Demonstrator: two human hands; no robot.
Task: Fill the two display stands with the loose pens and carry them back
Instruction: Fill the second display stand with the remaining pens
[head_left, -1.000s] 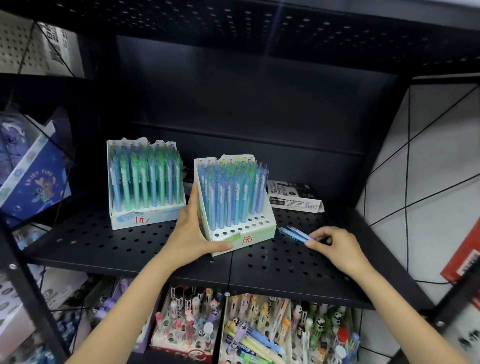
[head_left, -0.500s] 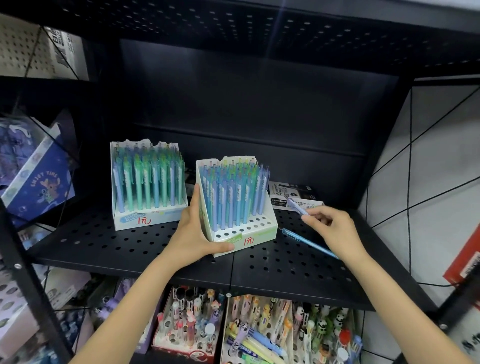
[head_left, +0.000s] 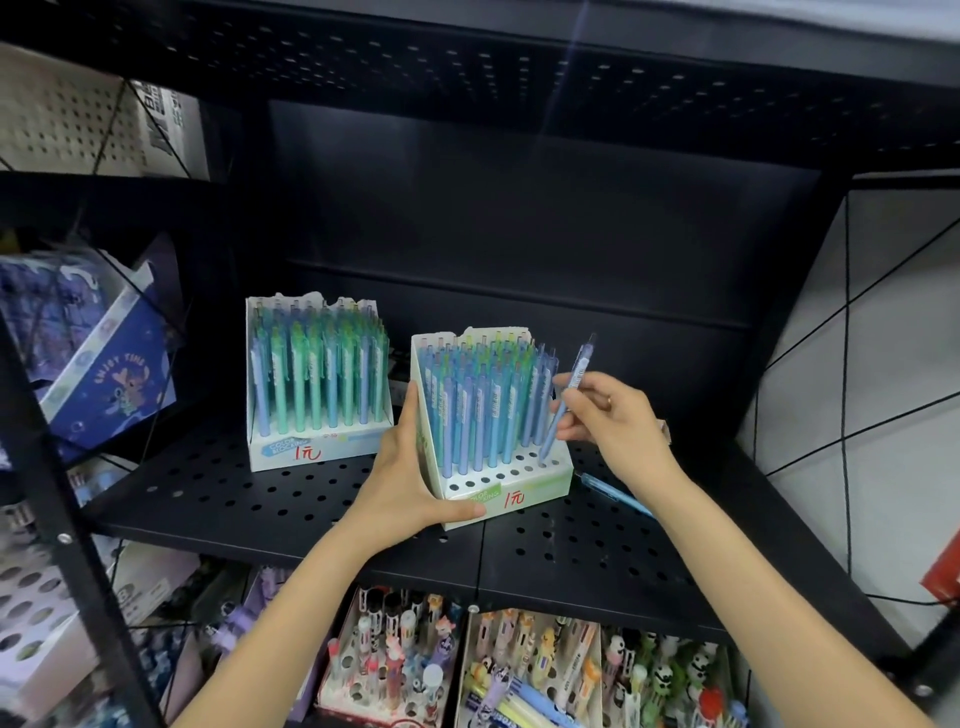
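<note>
Nearest me, below the black perforated metal shelf (head_left: 291, 499), open cardboard boxes of cartoon-topped novelty pens (head_left: 545, 675) stand side by side on the lower level.

Above them 2 bare forearms reach up to the shelf. The left hand (head_left: 410, 483) grips the near left corner of the white cardboard display stand on the right (head_left: 535, 493), thumb lying along its front base and fingers wrapped up its slanted side wall. This stand sits turned at an angle near the shelf's front edge, crowded with upright blue and green pens, with a row of open holes along its front and a red handwritten "1元" on the label.

The right hand (head_left: 618, 426) pinches 1 light blue retractable pen (head_left: 563, 410) between thumb and fingers, about mid-barrel. The pen leans, its tip down at a hole near the stand's right front corner and its clicker end up and to the right. Whether the tip is seated in the hole, I cannot tell.

Just right of that stand, another loose blue pen (head_left: 618, 493) lies flat on the shelf, partly hidden by the right wrist.

Further back and left, the 2nd white cardboard display stand (head_left: 317, 452) stands square on the shelf, packed with pens, apart from both hands.

At the far left hangs a dark blue cartoon-printed box (head_left: 109, 384).
</note>
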